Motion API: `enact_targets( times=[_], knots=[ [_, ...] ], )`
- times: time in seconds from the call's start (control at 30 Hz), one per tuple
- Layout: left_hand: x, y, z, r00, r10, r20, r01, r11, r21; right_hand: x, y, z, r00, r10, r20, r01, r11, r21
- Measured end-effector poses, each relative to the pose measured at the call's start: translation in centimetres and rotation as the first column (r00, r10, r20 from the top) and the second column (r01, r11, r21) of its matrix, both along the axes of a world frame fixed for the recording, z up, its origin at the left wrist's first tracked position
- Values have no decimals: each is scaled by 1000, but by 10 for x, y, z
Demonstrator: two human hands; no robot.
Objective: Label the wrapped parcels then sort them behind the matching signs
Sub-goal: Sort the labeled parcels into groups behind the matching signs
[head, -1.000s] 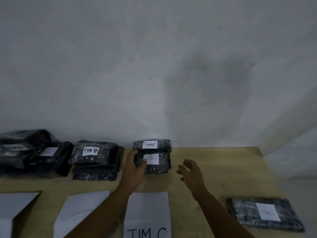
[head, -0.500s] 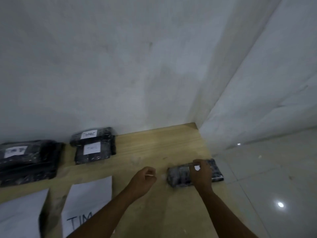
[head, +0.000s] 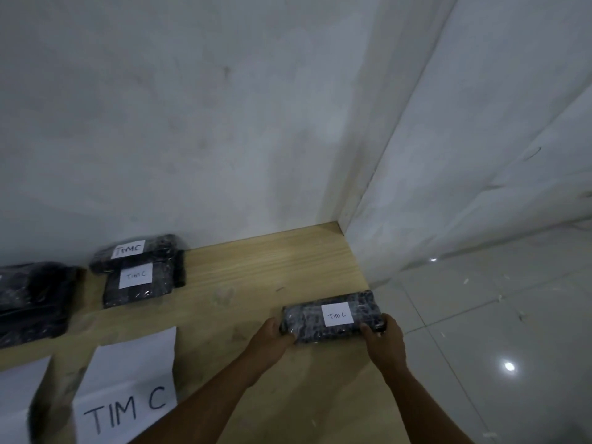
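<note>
Black-wrapped parcel (head: 304, 320): it lies flat at the right edge of the bench (head: 256, 270), held by both short ends. I cannot tell whether it rests on the wood or is just clear of it.
Left grip (head: 272, 334): your fingers curl round the parcel's left end, thumb on top.
Right grip (head: 382, 336): it clasps the right end, which sits at or just past the bench edge, over the tiled floor (head: 480, 331).
Paper label (head: 338, 314): it reads TIM C and faces up between your hands.
TIM C sign (head: 128, 389): a loose white sheet, well to the left of the parcel.
TIM C stack (head: 137, 274): two labelled parcels lie behind that sign, stepped rather than squared, the rear one against the wall.
Slip risk: the wrap looks glossy and slack. If you carry by the ends alone, the film may slide in your fingers, and the floor side is the bad side to lose it.
Stack risk: setting a third parcel on an uneven pile could nudge the others askew or tip it over.
Wrong-pile risk: a dark stack (head: 32, 299) lies just left of the TIM C one, and its label is not readable here. If you overshoot, you sort behind the wrong sign.
Label risk: a thumb dragged across the paper could lift its corner.
Sign risk: a low forearm sweep could shift the loose sheet.
</note>
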State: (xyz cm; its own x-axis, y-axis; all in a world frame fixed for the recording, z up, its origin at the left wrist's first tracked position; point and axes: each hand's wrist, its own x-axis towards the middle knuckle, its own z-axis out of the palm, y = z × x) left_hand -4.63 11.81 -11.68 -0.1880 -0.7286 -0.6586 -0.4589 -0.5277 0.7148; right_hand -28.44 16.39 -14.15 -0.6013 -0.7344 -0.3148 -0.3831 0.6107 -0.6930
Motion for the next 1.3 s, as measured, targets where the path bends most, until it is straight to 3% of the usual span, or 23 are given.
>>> enact_targets(
  times=[0.1, 0.43, 0.8, 0.9, 1.07, 1.2, 1.3],
  knots=[
    [7, -1, 3, 995, 91, -27, -89, 994, 65, 5, 3, -4, 1000, 16, -10, -15, 1000, 24],
    [97, -13, 37, 987, 155, -50, -161, 975, -156, 78, -19, 5, 994, 81, 72, -74, 992, -98],
    [279, -24, 31, 887, 462, 13, -443, 858, -262, 245, -72, 9, 894, 406, 191, -383, 912, -150],
    [313, -27, 9, 843, 539, 8, -520, 817, -247, 278, -82, 7, 878, 431, 207, -409, 902, -140],
    [364, -42, -89, 815, 576, -57, -577, 800, -163, 311, -95, -4, 877, 427, 218, -416, 904, -97],
    [373, -45, -113, 817, 568, -100, -575, 815, -72, 319, -101, -12, 881, 418, 223, -418, 907, -49],
    [362, -43, -79, 821, 570, -39, -571, 818, -63, 322, -103, -16, 877, 431, 211, -432, 901, -44]
  ],
)
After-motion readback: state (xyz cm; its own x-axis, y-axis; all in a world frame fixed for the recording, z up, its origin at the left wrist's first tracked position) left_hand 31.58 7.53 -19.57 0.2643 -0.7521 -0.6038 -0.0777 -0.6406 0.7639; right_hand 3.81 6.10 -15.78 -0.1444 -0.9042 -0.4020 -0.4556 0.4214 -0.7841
